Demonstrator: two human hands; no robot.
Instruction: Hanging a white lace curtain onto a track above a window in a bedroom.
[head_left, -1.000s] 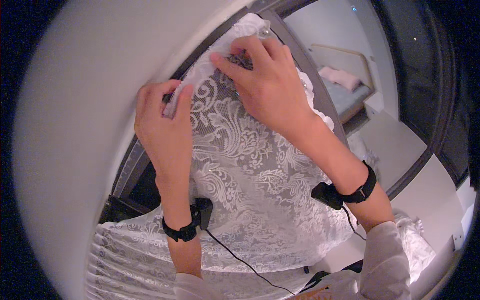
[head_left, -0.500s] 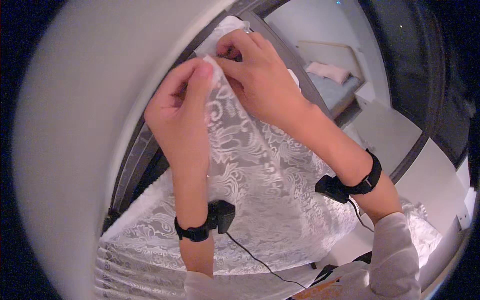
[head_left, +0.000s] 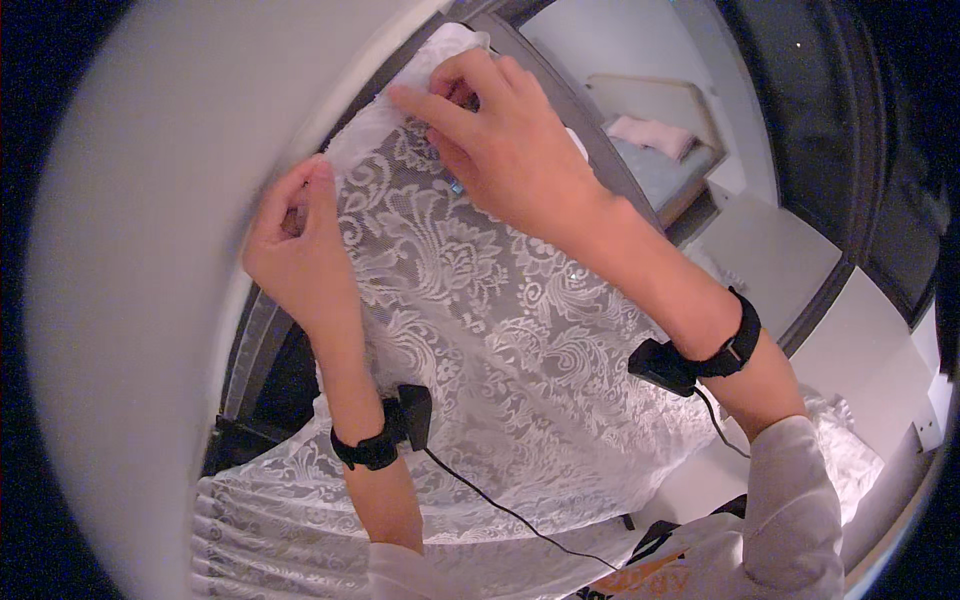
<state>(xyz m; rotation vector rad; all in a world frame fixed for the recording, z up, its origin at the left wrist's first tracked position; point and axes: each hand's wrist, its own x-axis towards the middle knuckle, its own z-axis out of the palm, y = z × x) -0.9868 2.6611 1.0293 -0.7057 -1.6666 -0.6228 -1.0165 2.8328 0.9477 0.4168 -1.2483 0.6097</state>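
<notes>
A white lace curtain (head_left: 450,265) with a floral pattern spreads below and between my hands. Its plain white top edge runs up along the wall. My left hand (head_left: 300,240) pinches that edge between thumb and fingers, near the pale wall on the left. Farther up, my right hand (head_left: 510,140) is also closed on the edge, thumb and forefinger pressed to the fabric; its other fingertips are partly hidden. Between the hands the edge is stretched out. Past my right hand, a bunched white end of the curtain lies against the dark frame.
A pale wall (head_left: 150,250) stands close on the left. A dark grey window frame (head_left: 540,80) runs behind the curtain. Glass at the right shows a bed (head_left: 665,170) with pink pillows. Black wrist devices (head_left: 415,415) on both forearms trail thin cables across the lace.
My left hand has moved left and down with the curtain's edge, away from my right hand. The lace between them has opened from a fold into a spread. My right hand has barely moved.
</notes>
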